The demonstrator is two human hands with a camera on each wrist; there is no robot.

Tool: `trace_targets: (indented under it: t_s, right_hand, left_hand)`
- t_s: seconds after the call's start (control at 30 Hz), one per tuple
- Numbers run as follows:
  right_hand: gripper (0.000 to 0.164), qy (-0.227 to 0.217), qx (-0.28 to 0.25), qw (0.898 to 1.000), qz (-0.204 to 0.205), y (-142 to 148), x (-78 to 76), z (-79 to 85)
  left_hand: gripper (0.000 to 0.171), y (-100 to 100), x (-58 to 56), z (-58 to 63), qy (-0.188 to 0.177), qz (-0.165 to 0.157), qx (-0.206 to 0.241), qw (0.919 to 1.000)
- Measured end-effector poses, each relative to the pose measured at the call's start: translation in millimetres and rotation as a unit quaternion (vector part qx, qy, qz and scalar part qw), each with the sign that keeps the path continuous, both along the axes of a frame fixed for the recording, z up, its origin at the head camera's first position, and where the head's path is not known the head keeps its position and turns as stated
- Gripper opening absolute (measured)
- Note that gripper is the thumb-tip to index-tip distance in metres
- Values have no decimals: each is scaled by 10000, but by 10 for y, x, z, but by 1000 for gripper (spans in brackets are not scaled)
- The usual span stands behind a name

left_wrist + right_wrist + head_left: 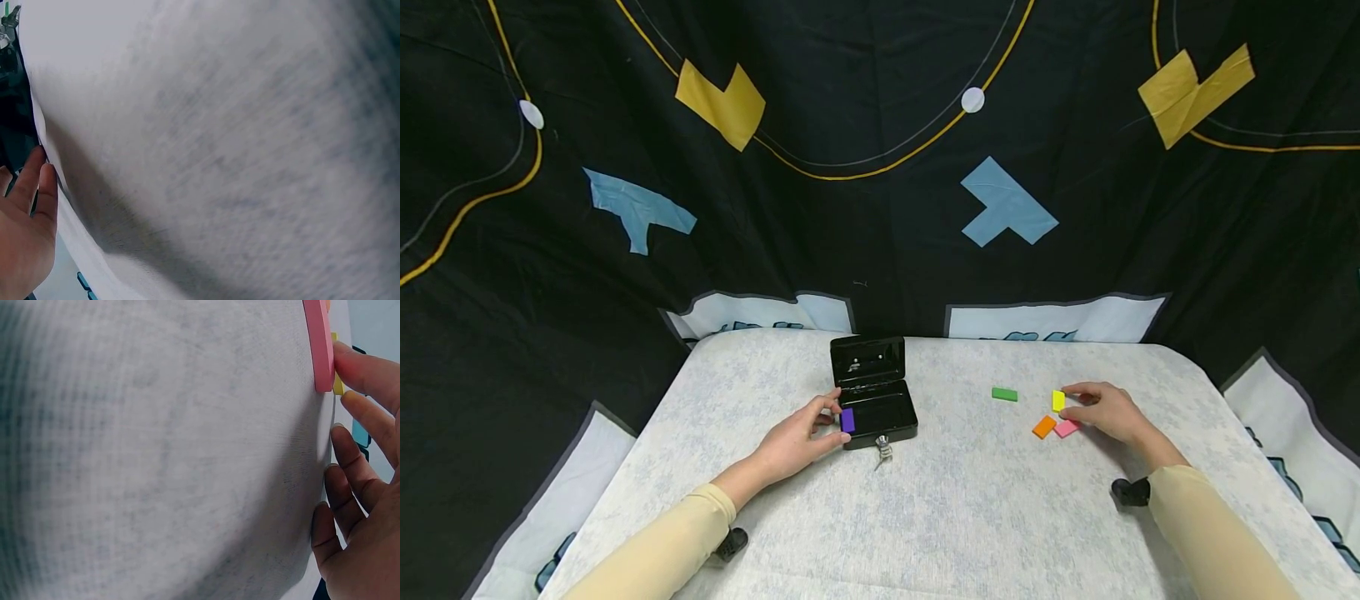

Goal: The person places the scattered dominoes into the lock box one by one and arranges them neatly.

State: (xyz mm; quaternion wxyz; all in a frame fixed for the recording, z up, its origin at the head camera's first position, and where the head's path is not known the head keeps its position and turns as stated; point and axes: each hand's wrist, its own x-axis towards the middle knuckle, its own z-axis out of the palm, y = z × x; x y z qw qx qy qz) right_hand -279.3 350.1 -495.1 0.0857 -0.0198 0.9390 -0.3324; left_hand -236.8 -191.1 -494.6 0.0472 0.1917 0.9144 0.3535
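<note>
Two digits of the right hand [1108,410] pinch the yellow block [1058,401]; lift it clear of the pink block [1065,428]; grip of the left hand [793,435] unclear.

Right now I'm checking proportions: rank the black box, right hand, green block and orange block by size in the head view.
Black box
Right hand
Green block and orange block: too alike to rank
</note>
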Motion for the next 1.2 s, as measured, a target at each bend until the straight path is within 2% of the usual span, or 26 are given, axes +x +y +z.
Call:
trace_targets:
  t_s: [0.67, 1.2]
  right_hand:
    - [61, -33, 108, 9999, -55, -26, -20, 8]
    - [59, 238, 357, 9991, 39, 2, -61, -42]
  left_hand:
    - [42, -4, -8, -5, 55, 0, -49, 10000]
    - [43, 7, 12, 4, 93, 47, -71, 9999]
